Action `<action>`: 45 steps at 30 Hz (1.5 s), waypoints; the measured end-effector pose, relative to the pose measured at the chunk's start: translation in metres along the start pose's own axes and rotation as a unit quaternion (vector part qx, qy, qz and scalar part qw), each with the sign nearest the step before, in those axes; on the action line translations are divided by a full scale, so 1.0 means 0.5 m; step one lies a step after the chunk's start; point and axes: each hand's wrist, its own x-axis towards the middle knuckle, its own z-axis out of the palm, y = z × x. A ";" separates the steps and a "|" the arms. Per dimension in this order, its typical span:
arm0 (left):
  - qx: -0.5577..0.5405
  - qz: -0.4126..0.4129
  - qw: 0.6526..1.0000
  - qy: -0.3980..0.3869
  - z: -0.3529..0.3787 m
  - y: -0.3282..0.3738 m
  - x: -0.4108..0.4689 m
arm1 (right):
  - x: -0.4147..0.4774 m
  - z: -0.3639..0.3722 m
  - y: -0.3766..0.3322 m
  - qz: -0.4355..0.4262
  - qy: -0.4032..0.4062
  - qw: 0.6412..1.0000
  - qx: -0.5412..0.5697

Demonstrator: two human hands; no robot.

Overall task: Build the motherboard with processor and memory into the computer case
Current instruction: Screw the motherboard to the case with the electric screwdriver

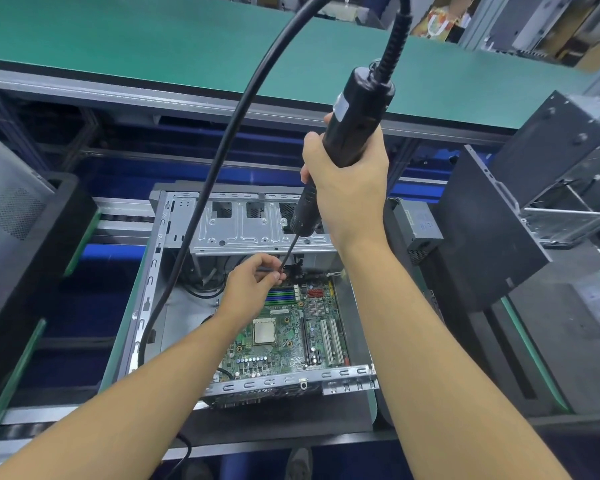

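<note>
Open computer case lies flat in the middle of the line, and the motherboard sits inside it, on the near right of the case floor. Processor shows square and silver at the board's centre; the blue and green memory slots lie just beyond it. The right hand is up high over the case, all its fingers wrapped tight round the black electric screwdriver, which tilts down to the left. Its thick cable loops out left and drops along the case's left wall. Down below, the left hand reaches in over the board, thumb and fingertips pinched narrow on the thin bit near its tip, right at the board's far edge. Whether a screw sits there, I cannot tell. Behind the tip stands the grey metal drive cage. A green bench mat runs across the far side, and another black case leans at the right.
</note>
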 end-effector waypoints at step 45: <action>0.586 0.226 0.751 -0.203 0.100 -0.089 0.083 | -0.034 -0.086 0.212 0.091 -0.114 0.989 -0.021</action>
